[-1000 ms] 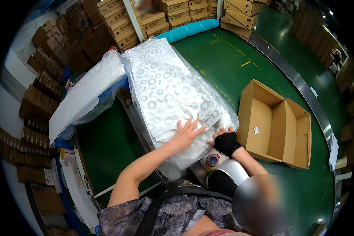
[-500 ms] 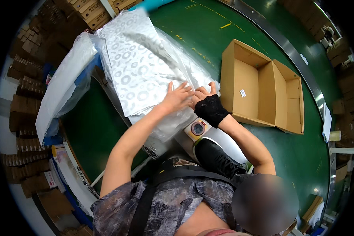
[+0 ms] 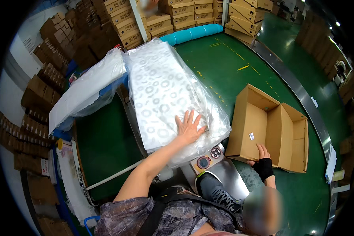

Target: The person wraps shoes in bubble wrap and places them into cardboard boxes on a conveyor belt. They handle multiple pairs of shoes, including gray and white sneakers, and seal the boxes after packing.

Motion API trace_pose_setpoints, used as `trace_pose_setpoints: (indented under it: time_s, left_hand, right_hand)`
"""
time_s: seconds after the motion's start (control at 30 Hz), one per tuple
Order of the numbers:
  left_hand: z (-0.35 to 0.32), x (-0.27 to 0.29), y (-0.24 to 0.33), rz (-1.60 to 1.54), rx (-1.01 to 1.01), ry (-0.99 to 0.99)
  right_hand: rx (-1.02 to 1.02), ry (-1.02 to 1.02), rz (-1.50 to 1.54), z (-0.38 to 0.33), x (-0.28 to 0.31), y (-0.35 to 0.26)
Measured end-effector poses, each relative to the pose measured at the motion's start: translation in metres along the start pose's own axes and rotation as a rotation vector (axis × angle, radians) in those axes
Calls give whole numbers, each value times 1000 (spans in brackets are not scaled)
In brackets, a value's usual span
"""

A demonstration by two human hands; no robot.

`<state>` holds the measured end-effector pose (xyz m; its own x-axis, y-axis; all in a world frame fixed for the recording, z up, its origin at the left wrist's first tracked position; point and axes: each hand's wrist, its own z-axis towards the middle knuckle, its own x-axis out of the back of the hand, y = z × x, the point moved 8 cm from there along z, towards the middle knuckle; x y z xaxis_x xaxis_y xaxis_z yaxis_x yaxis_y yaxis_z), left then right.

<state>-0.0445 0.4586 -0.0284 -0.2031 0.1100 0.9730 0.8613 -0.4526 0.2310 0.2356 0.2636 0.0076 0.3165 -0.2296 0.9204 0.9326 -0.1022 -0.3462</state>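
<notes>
My left hand (image 3: 190,128) lies flat with its fingers spread on a stack of white tissue paper (image 3: 155,86) printed with grey rings. Clear plastic wrapping (image 3: 218,124) surrounds the stack and bunches up beside that hand. To the right, an open brown cardboard box (image 3: 240,129) stands with its lid folded back, a small white label (image 3: 251,136) inside. My right hand (image 3: 262,161), in a black fingerless wrist cover, grips the box's near wall. Its fingers reach over the inner side and the thumb stays outside.
A metal surface (image 3: 234,179) near my shoe (image 3: 224,198) carries a flat piece with round lens-like shapes (image 3: 203,162). Another plastic-covered white stack (image 3: 90,84) stands at the left. Stacked shoe boxes (image 3: 159,23) and a turquoise roll (image 3: 192,34) are at the back.
My right hand has left the plastic and tissue stack and moved right to the box's near wall. The left hand stays on the paper, now flatter. The view has tilted up.
</notes>
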Motion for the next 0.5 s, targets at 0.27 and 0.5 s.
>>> trace_pose_setpoints:
  time_s: [0.27, 0.5]
  left_hand:
    - [13, 12, -15, -393, 75, 249]
    - [-36, 104, 115, -555, -417, 430]
  right_hand:
    - [-92, -279, -282, -48, -36, 26]
    - [-124, -139, -270, -81, -12, 31]
